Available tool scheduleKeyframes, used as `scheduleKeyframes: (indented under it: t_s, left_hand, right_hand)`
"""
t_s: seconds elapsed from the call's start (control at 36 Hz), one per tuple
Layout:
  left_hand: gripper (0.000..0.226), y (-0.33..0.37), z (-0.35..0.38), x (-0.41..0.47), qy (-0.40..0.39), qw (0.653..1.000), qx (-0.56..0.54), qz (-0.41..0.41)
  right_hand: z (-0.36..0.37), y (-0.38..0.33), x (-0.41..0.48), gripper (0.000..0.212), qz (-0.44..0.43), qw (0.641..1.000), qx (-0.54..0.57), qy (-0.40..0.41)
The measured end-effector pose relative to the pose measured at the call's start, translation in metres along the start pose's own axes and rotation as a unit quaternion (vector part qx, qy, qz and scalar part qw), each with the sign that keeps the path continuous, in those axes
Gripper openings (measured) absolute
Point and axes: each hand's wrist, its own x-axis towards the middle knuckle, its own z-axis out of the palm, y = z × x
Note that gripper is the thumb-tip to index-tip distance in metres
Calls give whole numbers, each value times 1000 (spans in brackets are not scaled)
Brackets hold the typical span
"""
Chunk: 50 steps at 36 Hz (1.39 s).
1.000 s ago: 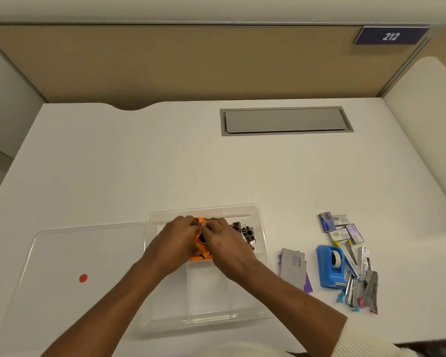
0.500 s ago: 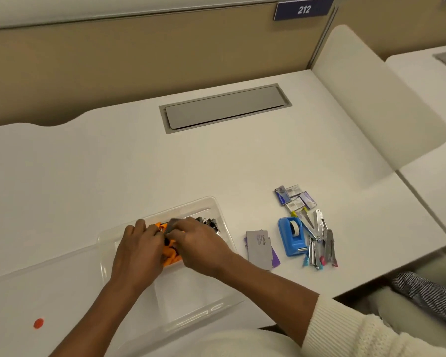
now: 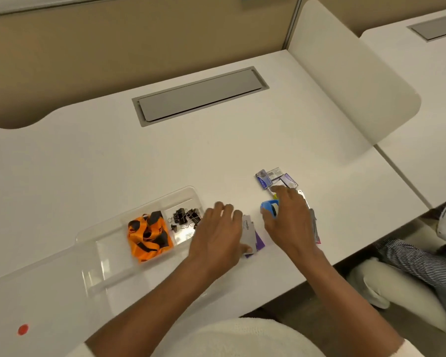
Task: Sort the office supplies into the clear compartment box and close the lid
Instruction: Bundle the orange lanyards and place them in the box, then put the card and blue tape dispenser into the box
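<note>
Far left, the clear compartment box (image 3: 139, 240) sits open on the white table (image 3: 113, 163), its lid (image 3: 36, 292) lying flat beside it. In 1 compartment an orange-and-black lanyard (image 3: 148, 234) is bunched up, soft and springy; in the next, black binder clips (image 3: 184, 218) lie in a loose pile, small, stiff and likely to tangle.

Now the left hand (image 3: 218, 235) hovers palm down over the box's right edge, its fingers (image 3: 225, 208) loosely spread and holding nothing, with its thumb touching the grey card pack (image 3: 249, 234). The pack looks light, flat and slick, best pinched by its long edges.

Further right, the right hand (image 3: 290, 221) comes over the blue tape dispenser (image 3: 268, 207), its fingers (image 3: 278, 189) partly open and reaching toward the small staple boxes (image 3: 276, 176). The dispenser looks rigid and chunky, so gripping across its sides should suit. The staplers beneath are mostly hidden.
</note>
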Motion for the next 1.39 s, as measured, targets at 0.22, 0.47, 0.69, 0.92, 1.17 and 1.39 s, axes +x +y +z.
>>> scheduleKeyframes:
  t_s: [0.22,0.47,0.69,0.92,1.17,1.39]
  left_hand:
    - [96,20,51,29,-60,997,48,12]
    - [105,26,64,32,-75,996,43,10]
    - [92,31,61,33,-76,997,6,-12]
    - [101,29,29,21,-44,999,-4,-6]
    - [107,-13,-25,-66,44,989,-123,-71]
    - [101,-78,-17,-138,56,979,-124,-153]
  right_hand:
    - [4,13,-9,65,29,992,-100,-66]
    - [21,24,-5,69,18,989,-126,-68]
    - [25,27,-6,64,15,990,-119,-71]
    - [21,26,-6,63,16,996,-55,-71]
    - [-7,-8,-25,60,-38,993,106,-40]
    - [-26,-52,-37,64,-95,971,183,-119]
